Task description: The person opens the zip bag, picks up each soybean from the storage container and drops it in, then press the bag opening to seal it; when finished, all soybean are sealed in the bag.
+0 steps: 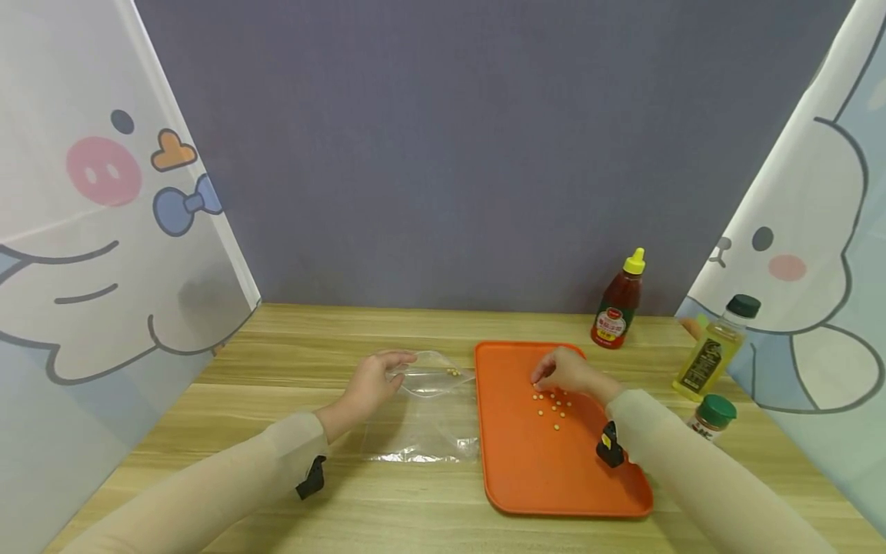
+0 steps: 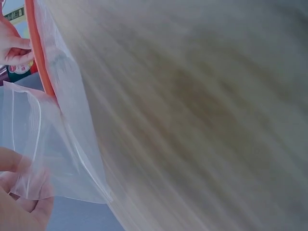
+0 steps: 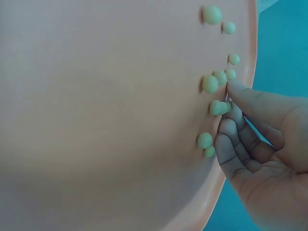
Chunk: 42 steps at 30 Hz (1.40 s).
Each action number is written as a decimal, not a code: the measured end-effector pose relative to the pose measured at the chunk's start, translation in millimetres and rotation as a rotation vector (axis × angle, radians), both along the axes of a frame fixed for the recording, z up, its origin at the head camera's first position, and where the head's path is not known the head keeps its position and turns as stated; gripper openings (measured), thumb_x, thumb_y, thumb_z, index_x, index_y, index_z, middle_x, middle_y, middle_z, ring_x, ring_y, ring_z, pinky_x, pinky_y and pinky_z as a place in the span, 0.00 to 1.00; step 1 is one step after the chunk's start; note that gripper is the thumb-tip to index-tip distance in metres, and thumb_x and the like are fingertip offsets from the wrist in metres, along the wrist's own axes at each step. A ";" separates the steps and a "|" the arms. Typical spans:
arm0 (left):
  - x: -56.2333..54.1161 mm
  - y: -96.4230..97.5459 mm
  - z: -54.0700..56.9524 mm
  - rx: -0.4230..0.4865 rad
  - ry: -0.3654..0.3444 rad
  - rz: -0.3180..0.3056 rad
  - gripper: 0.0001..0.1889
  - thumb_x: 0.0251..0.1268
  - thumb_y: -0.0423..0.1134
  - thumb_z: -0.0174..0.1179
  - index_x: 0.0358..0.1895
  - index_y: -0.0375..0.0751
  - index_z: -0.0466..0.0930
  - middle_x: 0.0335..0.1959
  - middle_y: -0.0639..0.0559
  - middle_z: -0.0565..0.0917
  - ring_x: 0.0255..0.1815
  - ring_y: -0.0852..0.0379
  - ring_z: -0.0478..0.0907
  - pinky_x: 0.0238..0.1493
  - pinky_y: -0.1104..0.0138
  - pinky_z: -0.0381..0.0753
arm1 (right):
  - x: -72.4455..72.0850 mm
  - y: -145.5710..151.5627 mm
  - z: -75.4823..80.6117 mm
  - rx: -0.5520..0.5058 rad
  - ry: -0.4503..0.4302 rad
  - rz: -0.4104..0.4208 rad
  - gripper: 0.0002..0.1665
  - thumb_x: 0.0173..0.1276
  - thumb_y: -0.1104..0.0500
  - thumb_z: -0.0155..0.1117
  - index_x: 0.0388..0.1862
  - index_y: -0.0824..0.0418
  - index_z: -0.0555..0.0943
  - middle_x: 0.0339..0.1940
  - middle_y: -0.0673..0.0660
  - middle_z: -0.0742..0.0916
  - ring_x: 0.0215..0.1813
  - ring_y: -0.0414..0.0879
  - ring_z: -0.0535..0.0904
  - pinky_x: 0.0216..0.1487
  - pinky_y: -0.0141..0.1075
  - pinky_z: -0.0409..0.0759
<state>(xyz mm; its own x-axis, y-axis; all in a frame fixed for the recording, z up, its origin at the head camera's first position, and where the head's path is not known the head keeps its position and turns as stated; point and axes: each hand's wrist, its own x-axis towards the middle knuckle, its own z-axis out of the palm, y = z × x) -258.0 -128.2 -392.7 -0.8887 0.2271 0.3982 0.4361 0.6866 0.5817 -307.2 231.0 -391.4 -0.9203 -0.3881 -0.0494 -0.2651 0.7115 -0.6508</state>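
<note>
The right hand point(image 1: 566, 371), fingertips narrowly spaced, is at small round yellow beads point(image 1: 554, 408) on the orange rectangular tray point(image 1: 526, 471); whether it grips one is unclear. Left of this, the left hand point(image 1: 370, 385) pinches a clear plastic zip bag point(image 1: 422, 423).

The tray point(image 1: 540, 481) looks like smooth plastic. Left of the tray lies a clear, glossy plastic bag point(image 1: 422, 431); on the tray, smooth, matt balls point(image 3: 210, 84); under it, a wood-grained surface point(image 1: 388, 508); behind it, a matt, cloth-like backdrop point(image 1: 443, 154).
</note>
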 end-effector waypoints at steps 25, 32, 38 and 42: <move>-1.4 4.3 1.1 -0.015 0.000 0.020 0.20 0.56 0.24 0.63 0.53 0.39 0.82 0.55 0.42 0.83 0.52 0.46 0.83 0.34 0.69 0.81 | -3.0 -34.9 24.3 -0.244 0.023 -0.133 0.15 0.67 0.59 0.65 0.48 0.68 0.83 0.41 0.59 0.89 0.47 0.55 0.84 0.53 0.50 0.83; -2.6 4.8 -2.6 -0.001 0.038 0.015 0.20 0.56 0.21 0.60 0.52 0.38 0.83 0.53 0.43 0.84 0.44 0.49 0.85 0.32 0.68 0.83 | -1.2 -65.6 37.4 -0.249 0.044 -0.105 0.11 0.64 0.56 0.68 0.44 0.58 0.86 0.41 0.54 0.89 0.46 0.46 0.83 0.54 0.48 0.82; -4.1 5.5 -1.9 0.022 0.044 0.018 0.22 0.55 0.16 0.53 0.50 0.37 0.84 0.52 0.40 0.85 0.20 0.59 0.71 0.15 0.75 0.68 | -2.1 -91.0 41.7 -0.292 0.090 -0.038 0.13 0.62 0.60 0.69 0.43 0.65 0.86 0.37 0.56 0.90 0.40 0.41 0.83 0.44 0.33 0.81; -3.7 5.4 -1.9 0.008 0.053 0.013 0.23 0.53 0.15 0.52 0.50 0.37 0.84 0.51 0.41 0.85 0.32 0.53 0.81 0.20 0.75 0.71 | -0.6 -104.1 42.4 -0.313 0.065 -0.022 0.11 0.61 0.60 0.70 0.41 0.64 0.87 0.35 0.54 0.90 0.39 0.40 0.83 0.41 0.31 0.81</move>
